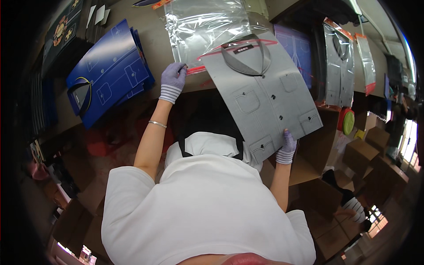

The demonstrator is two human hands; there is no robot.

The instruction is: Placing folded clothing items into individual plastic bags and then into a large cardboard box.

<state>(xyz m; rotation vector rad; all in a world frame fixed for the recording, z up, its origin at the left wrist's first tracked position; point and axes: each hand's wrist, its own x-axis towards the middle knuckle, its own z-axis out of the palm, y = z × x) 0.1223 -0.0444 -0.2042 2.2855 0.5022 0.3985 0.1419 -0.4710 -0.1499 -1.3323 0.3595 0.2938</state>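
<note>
A grey flat card (269, 95), printed as a buttoned shirt with a collar and pockets, slants across the table's near edge. My right hand (287, 145), in a purple glove with a striped cuff, grips its lower edge, thumb on top. The collar end meets the red-lined mouth of a clear plastic bag (207, 28); how far it reaches inside I cannot tell. My left hand (173, 79), gloved alike, pinches the bag's near left corner by its red strip.
Blue shirt-printed cards (110, 66) lie fanned at left, beside a dark stack (66, 31). Another blue card (293, 48) lies to the right. Bagged grey cards (339, 66) stand farther right. Cardboard boxes (362, 154) fill the floor at right.
</note>
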